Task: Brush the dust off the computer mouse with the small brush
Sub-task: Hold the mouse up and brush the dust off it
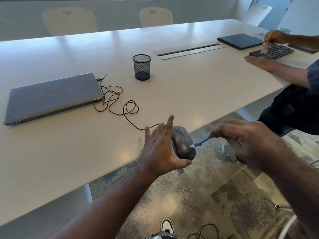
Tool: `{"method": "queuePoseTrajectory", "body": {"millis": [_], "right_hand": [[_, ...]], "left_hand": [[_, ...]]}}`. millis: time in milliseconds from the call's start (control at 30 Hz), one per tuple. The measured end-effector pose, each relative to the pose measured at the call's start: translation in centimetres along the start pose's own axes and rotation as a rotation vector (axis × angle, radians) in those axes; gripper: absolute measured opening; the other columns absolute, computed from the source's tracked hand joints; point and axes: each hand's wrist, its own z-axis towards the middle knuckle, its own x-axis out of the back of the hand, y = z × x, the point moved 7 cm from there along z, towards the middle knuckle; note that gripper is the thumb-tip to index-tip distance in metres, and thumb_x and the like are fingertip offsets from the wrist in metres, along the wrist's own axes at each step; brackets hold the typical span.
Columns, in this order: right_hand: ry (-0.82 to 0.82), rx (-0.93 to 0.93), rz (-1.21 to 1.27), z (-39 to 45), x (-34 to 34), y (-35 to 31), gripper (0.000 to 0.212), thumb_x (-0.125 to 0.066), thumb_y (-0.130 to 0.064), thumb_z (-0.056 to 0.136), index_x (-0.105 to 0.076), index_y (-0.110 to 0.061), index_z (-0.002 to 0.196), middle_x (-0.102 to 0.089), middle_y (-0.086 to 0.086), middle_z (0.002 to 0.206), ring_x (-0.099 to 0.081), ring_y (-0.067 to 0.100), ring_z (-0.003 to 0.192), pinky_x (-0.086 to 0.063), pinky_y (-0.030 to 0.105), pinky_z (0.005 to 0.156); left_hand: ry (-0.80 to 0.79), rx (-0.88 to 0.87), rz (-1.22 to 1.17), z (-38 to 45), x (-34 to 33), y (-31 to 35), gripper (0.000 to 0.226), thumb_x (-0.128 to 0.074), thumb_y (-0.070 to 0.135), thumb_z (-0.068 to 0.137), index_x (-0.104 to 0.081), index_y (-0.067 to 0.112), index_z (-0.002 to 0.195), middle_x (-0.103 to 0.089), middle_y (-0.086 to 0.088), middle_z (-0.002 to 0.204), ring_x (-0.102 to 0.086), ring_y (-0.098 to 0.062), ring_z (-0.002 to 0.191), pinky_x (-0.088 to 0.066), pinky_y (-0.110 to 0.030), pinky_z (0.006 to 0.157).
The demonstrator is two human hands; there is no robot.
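A dark grey wired computer mouse (183,142) is held up at the table's front edge, tilted on its side. My left hand (159,149) cups it from the left, thumb under its rear end and fingers spread behind it. My right hand (245,140) pinches a small brush with a blue handle (202,142). The brush's white bristles touch the mouse's rear right side. The mouse's thin dark cable (120,104) loops across the table to a closed grey laptop (51,97).
A black mesh pen cup (141,67) stands mid-table. At the far right another person brushes a black keyboard (272,52) beside a closed dark laptop (240,40). A cable slot (188,50) is set into the white table (69,152). Chairs stand behind.
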Motion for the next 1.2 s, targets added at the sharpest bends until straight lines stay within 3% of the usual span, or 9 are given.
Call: {"method": "queuePoseTrajectory", "body": {"millis": [133, 300, 400, 567, 733, 867, 1000, 1133, 1200], "right_hand": [[0.073, 0.0, -0.003, -0.2, 0.4, 0.0, 0.03, -0.066, 0.008, 0.081, -0.074, -0.013, 0.102, -0.074, -0.001, 0.095, -0.071, 0.013, 0.079, -0.061, 0.033, 0.067], [0.014, -0.035, 0.048, -0.9, -0.4, 0.4, 0.034, -0.069, 0.009, 0.078, -0.074, -0.016, 0.101, -0.07, -0.011, 0.094, -0.07, 0.005, 0.08, -0.06, 0.027, 0.071], [0.103, -0.072, 0.06, -1.1, 0.2, 1.2, 0.036, -0.068, 0.011, 0.079, -0.073, -0.014, 0.103, -0.067, -0.012, 0.092, -0.069, 0.003, 0.081, -0.058, 0.021, 0.074], [0.164, -0.107, 0.078, -0.9, -0.4, 1.0, 0.033, -0.064, 0.009, 0.081, -0.073, -0.012, 0.105, -0.071, -0.005, 0.094, -0.07, 0.006, 0.083, -0.06, 0.031, 0.074], [0.122, -0.081, 0.138, -1.5, -0.7, 1.1, 0.035, -0.067, 0.01, 0.078, -0.073, -0.018, 0.1, -0.069, -0.017, 0.093, -0.067, -0.003, 0.086, -0.057, 0.02, 0.076], [0.237, -0.095, 0.152, -1.6, 0.0, 1.5, 0.026, -0.058, 0.0, 0.087, -0.073, -0.017, 0.1, -0.066, -0.019, 0.091, -0.067, -0.005, 0.087, -0.055, 0.015, 0.077], [0.272, -0.099, 0.096, -1.5, 0.0, 1.2, 0.026, -0.06, 0.004, 0.086, -0.073, -0.013, 0.101, -0.07, -0.008, 0.089, -0.069, 0.003, 0.082, -0.057, 0.022, 0.076], [0.182, -0.098, 0.168, -2.0, -0.5, 0.8, 0.025, -0.065, -0.001, 0.08, -0.074, -0.016, 0.098, -0.071, -0.011, 0.089, -0.069, 0.0, 0.081, -0.059, 0.026, 0.067], [0.219, -0.117, 0.198, -2.2, -0.1, 1.0, 0.024, -0.065, -0.002, 0.08, -0.074, -0.017, 0.097, -0.071, -0.012, 0.09, -0.069, 0.0, 0.082, -0.059, 0.026, 0.068]], "left_hand": [[0.004, 0.004, -0.017, 0.0, -0.2, 0.1, 0.142, -0.069, 0.08, 0.054, 0.024, 0.036, 0.152, -0.024, -0.003, 0.162, -0.012, -0.017, 0.152, 0.013, -0.054, 0.12], [0.049, 0.019, -0.046, -0.1, 0.2, -0.3, 0.142, -0.07, 0.079, 0.052, 0.019, 0.035, 0.154, -0.03, -0.002, 0.159, -0.018, -0.017, 0.151, 0.011, -0.054, 0.121], [0.046, 0.019, -0.057, -0.1, 0.1, -0.6, 0.142, -0.07, 0.08, 0.052, 0.018, 0.036, 0.154, -0.032, 0.0, 0.158, -0.02, -0.017, 0.15, 0.01, -0.055, 0.121], [0.055, -0.002, -0.094, 0.0, -0.1, -0.2, 0.142, -0.072, 0.078, 0.052, 0.016, 0.037, 0.155, -0.035, 0.003, 0.155, -0.023, -0.014, 0.148, 0.008, -0.055, 0.122], [0.097, 0.009, -0.105, -0.2, 0.5, -0.8, 0.143, -0.074, 0.078, 0.052, 0.013, 0.034, 0.157, -0.037, 0.002, 0.154, -0.025, -0.014, 0.147, 0.007, -0.051, 0.122], [0.093, 0.023, -0.119, -0.2, 0.4, -1.0, 0.143, -0.072, 0.081, 0.051, 0.012, 0.034, 0.157, -0.036, 0.003, 0.154, -0.024, -0.012, 0.147, 0.004, -0.053, 0.123], [0.096, 0.021, -0.135, -0.1, 0.5, -0.8, 0.143, -0.074, 0.079, 0.051, 0.012, 0.036, 0.156, -0.035, 0.004, 0.155, -0.023, -0.011, 0.147, 0.007, -0.05, 0.122], [0.113, 0.038, -0.133, -0.1, 0.9, -1.1, 0.143, -0.074, 0.079, 0.052, 0.012, 0.034, 0.157, -0.036, 0.002, 0.156, -0.025, -0.014, 0.147, 0.003, -0.055, 0.123], [0.116, 0.046, -0.131, -0.1, 1.1, -1.2, 0.143, -0.073, 0.08, 0.052, 0.011, 0.033, 0.157, -0.036, 0.002, 0.156, -0.025, -0.014, 0.147, 0.001, -0.057, 0.122]]}}
